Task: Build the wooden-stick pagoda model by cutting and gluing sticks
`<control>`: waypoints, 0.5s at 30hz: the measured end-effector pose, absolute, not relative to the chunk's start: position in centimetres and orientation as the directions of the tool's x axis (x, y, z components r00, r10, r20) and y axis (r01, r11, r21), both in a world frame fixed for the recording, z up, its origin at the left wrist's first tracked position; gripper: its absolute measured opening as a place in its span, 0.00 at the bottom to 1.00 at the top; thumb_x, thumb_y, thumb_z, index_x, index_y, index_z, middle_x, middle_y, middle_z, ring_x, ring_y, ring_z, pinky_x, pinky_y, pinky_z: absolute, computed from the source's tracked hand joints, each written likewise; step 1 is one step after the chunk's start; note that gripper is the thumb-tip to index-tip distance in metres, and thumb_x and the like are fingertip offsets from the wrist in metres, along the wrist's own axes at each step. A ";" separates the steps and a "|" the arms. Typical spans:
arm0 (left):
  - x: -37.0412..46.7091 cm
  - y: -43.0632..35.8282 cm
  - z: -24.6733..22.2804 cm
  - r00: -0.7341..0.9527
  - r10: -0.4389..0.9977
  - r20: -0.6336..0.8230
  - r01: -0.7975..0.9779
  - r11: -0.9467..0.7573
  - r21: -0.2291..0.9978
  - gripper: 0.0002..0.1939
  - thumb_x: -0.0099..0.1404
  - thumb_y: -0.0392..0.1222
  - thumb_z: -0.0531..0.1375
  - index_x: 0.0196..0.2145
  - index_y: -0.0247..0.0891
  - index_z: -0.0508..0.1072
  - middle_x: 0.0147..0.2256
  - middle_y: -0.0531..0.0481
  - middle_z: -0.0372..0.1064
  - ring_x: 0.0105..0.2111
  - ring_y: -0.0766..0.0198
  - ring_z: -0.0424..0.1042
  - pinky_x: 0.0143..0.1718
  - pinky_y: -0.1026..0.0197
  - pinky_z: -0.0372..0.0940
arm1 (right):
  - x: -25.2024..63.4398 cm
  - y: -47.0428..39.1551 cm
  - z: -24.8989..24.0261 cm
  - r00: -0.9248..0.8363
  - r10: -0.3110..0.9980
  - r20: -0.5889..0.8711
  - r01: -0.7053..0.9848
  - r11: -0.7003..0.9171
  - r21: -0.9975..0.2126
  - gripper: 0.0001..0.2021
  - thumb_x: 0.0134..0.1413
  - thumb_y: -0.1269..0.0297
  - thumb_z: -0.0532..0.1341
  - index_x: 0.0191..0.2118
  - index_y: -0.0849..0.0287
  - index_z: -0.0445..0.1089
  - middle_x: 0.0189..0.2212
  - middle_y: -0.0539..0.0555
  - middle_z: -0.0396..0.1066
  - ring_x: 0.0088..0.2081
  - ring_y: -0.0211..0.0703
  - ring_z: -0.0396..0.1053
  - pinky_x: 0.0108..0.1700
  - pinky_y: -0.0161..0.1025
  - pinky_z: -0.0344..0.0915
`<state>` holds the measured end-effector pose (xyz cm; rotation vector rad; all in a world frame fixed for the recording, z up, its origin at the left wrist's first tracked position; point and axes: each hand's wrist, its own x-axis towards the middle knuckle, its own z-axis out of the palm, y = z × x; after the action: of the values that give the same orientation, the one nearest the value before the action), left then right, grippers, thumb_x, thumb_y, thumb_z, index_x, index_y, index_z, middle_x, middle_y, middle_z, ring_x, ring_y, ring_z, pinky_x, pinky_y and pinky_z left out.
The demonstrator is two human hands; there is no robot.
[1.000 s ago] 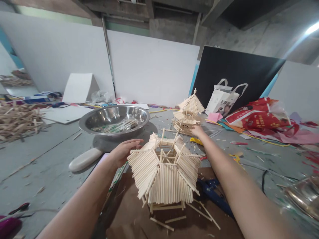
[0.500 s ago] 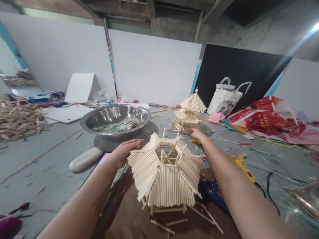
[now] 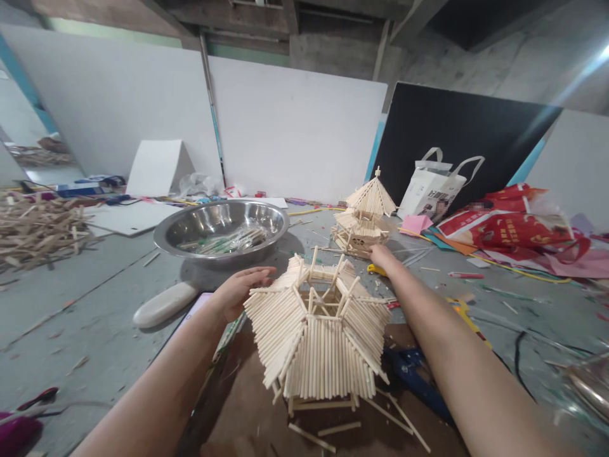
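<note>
We find the pale, six-sided roof model of round wooden sticks on a brown board, right of our left hand and nearer than our right hand. The left hand is released, fingers extended; we cannot tell whether it touches the eave. A sideways knock there could loosen sticks. The right hand is at the smaller, tiered pale-stick model; we cannot tell whether it grips. Uneven pressure could tip that model. Between the right forearm and the roof, the blue hand tool could be snagged by careless withdrawal.
</note>
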<state>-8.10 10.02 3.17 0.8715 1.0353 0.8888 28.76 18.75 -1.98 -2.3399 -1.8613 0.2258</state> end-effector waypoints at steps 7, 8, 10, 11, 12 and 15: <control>-8.2 10.1 3.0 0.243 0.910 -0.335 -0.193 0.384 0.903 0.11 0.50 0.34 0.60 0.34 0.33 0.71 0.20 0.52 0.67 0.19 0.68 0.66 0.20 0.67 0.60 | 29.5 18.3 -1.6 0.166 0.986 -0.011 0.963 -0.164 -0.212 0.13 0.53 0.62 0.52 0.44 0.59 0.61 0.44 0.55 0.62 0.40 0.40 0.63 0.40 0.44 0.62; -8.2 10.1 3.1 0.240 0.911 -0.335 -0.190 0.383 0.904 0.11 0.50 0.34 0.59 0.35 0.33 0.70 0.20 0.52 0.67 0.19 0.68 0.66 0.20 0.67 0.60 | 29.6 18.2 -1.5 0.161 0.987 -0.010 0.963 -0.159 -0.219 0.13 0.53 0.62 0.52 0.44 0.59 0.61 0.44 0.55 0.62 0.40 0.40 0.63 0.40 0.44 0.62; -8.1 10.0 3.1 0.238 0.912 -0.333 -0.189 0.380 0.905 0.11 0.51 0.34 0.59 0.35 0.33 0.70 0.20 0.52 0.66 0.19 0.68 0.66 0.19 0.67 0.60 | 29.9 17.9 -1.4 0.151 0.989 -0.009 0.960 -0.148 -0.237 0.13 0.53 0.62 0.52 0.44 0.59 0.61 0.44 0.55 0.62 0.40 0.40 0.63 0.40 0.44 0.62; -8.1 10.0 3.1 0.239 0.912 -0.332 -0.191 0.379 0.905 0.11 0.51 0.34 0.59 0.35 0.33 0.70 0.20 0.52 0.66 0.19 0.68 0.66 0.19 0.67 0.60 | 30.0 17.7 -1.4 0.144 0.990 -0.007 0.958 -0.141 -0.249 0.13 0.53 0.62 0.52 0.45 0.59 0.61 0.44 0.55 0.62 0.40 0.40 0.63 0.40 0.44 0.62; -8.1 10.0 3.2 0.241 0.913 -0.330 -0.192 0.378 0.906 0.11 0.51 0.33 0.59 0.35 0.33 0.70 0.20 0.52 0.66 0.19 0.68 0.67 0.20 0.66 0.60 | 30.2 17.5 -1.4 0.138 0.990 -0.004 0.956 -0.134 -0.261 0.13 0.53 0.62 0.52 0.45 0.59 0.61 0.44 0.55 0.62 0.40 0.40 0.63 0.40 0.44 0.62; -8.1 10.0 3.2 0.246 0.910 -0.332 -0.188 0.381 0.905 0.11 0.51 0.33 0.59 0.34 0.33 0.70 0.21 0.52 0.67 0.19 0.67 0.67 0.20 0.66 0.60 | 30.6 17.2 -1.5 0.129 0.991 0.017 0.948 -0.119 -0.297 0.13 0.53 0.62 0.52 0.45 0.60 0.61 0.44 0.55 0.62 0.40 0.41 0.63 0.40 0.44 0.62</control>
<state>-8.10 10.04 3.16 0.8671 1.0440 0.8933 30.60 17.24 -1.55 -2.1705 -1.9108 0.2718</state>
